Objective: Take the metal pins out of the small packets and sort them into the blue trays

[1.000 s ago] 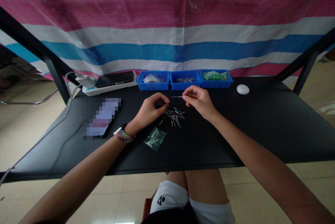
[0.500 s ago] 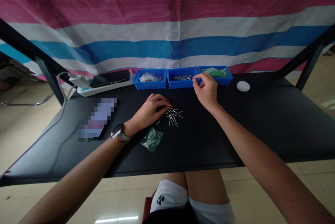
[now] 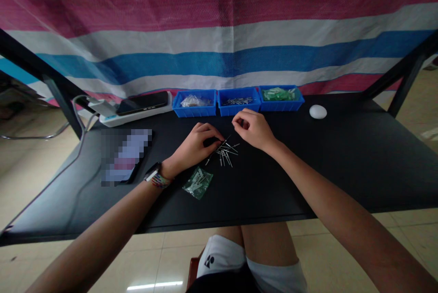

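A small heap of thin metal pins (image 3: 226, 152) lies on the black table (image 3: 335, 165). My left hand (image 3: 195, 145) rests beside the heap with its fingertips pinched on one pin that sticks up to the right. My right hand (image 3: 252, 128) hovers just above and right of the heap, fingers curled into a loose pinch; what they hold, if anything, I cannot make out. A small clear bag of green parts (image 3: 197, 183) lies near my left wrist.
Three blue bins line the back edge: one with a clear bag (image 3: 195, 102), one with metal pins (image 3: 238, 101), one with green parts (image 3: 280, 96). A phone on a white power strip (image 3: 143, 104), another phone (image 3: 125, 156) and a white oval object (image 3: 318, 111) also sit here.
My right hand has come back from the blue bins to the pin heap. My left hand has stayed at the heap and now pinches a pin.
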`<state>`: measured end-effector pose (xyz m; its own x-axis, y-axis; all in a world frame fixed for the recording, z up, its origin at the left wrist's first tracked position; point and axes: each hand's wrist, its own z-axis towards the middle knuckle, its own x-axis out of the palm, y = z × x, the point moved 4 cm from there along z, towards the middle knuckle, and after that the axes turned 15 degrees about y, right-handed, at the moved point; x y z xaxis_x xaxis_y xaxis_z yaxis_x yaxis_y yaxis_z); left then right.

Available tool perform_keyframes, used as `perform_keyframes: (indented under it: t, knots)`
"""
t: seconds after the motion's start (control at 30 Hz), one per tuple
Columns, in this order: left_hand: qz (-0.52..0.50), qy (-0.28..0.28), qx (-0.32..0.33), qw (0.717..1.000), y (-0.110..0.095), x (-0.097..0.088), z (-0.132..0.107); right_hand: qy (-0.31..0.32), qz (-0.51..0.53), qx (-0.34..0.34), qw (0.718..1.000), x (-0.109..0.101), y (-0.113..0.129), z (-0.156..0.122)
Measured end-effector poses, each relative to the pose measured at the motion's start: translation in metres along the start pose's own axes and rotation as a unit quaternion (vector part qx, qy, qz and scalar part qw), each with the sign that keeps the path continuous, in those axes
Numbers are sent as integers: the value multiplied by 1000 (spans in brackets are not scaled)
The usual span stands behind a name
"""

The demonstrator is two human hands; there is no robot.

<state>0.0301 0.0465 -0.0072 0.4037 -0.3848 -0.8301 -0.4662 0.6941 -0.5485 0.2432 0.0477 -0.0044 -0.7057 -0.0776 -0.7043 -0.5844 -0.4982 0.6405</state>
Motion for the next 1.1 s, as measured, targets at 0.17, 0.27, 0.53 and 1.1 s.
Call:
perform_keyframes:
  t: [0.17, 0.27, 0.53, 1.1]
  knots:
    - [1, -3, -6, 1000, -2, -1, 0, 84, 15, 3, 996, 13, 14, -3]
    - [2, -4, -7, 1000, -2, -2, 1, 118, 13, 1, 993, 19, 23, -6]
    - [-10, -7, -23, 1000, -4, -2, 2, 128, -25, 46, 990, 23, 26, -8]
    - [-105, -76, -81, 988, 7, -7, -3, 72, 60, -2, 996, 22, 15, -6]
